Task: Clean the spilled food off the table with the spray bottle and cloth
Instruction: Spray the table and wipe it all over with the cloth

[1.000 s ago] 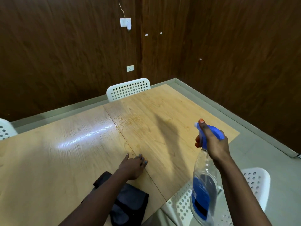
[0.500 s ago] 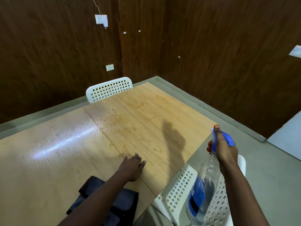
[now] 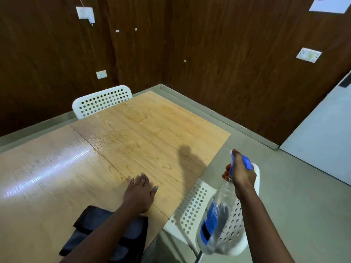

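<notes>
We are gripping the spray bottle point(image 3: 218, 221) in our right hand point(image 3: 242, 175), right of the table point(image 3: 47, 186); our flat, open left hand point(image 3: 139, 194) is resting just beyond the cloth point(image 3: 91, 230).

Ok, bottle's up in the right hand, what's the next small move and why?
Probably swing the spray bottle left over the table and aim at the orange residue. The right hand holds it off the edge, above the near chair; the cloth lies unused under the left forearm.
</notes>
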